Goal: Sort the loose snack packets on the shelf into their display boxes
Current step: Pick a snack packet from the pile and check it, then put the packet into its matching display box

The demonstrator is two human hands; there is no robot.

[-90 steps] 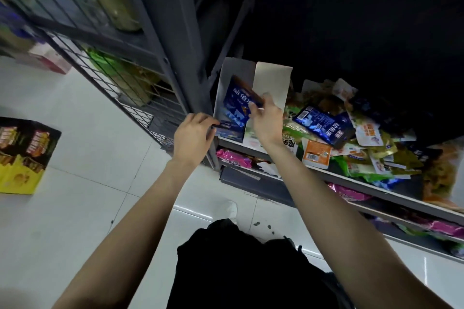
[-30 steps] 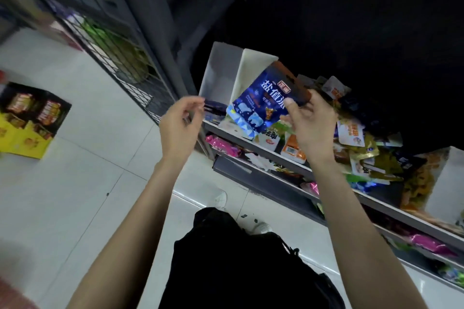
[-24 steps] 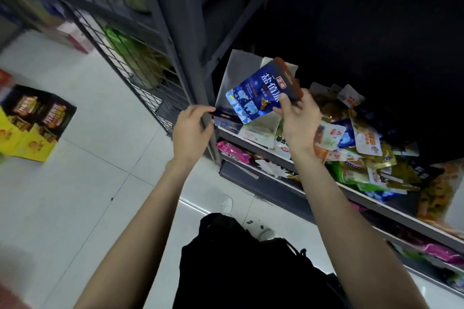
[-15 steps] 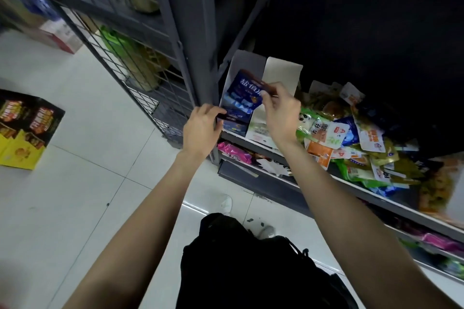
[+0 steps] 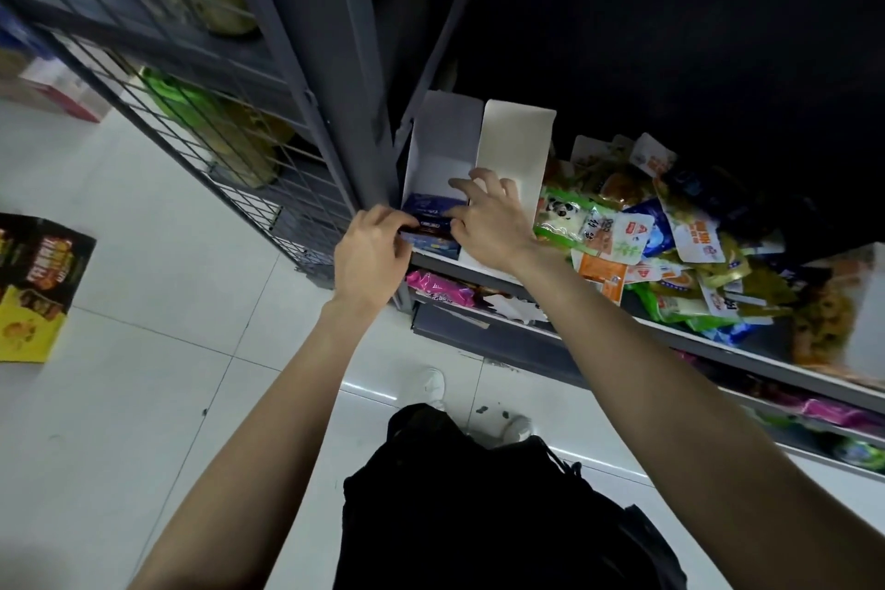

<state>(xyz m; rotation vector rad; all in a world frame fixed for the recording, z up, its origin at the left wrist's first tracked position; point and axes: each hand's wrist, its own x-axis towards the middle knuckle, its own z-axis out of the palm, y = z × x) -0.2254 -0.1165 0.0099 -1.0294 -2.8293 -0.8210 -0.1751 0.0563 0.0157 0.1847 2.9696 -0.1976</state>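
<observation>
A white display box [image 5: 443, 137] stands open at the left end of the shelf [image 5: 709, 343], with blue snack packets [image 5: 424, 205] stacked inside. My left hand [image 5: 371, 252] curls its fingers round the box's front edge. Reaching into the box, my right hand [image 5: 488, 220] lies with fingers spread on top of the blue packets. A second white box [image 5: 517, 144] stands just to the right. Beyond it lies a heap of loose snack packets [image 5: 670, 254] in green, orange, white, blue and yellow.
A grey shelf post [image 5: 354, 110] rises just left of the box, beside a wire mesh rack [image 5: 201, 110]. A yellow and black carton [image 5: 33, 287] sits on the white floor. Pink packets [image 5: 438, 287] lie on the lower shelf. A box of orange snacks [image 5: 843, 307] stands far right.
My right hand has carried a blue packet from the pile to the left box and lowered it in; it now lies on the stack. My left hand has stayed at the box front.
</observation>
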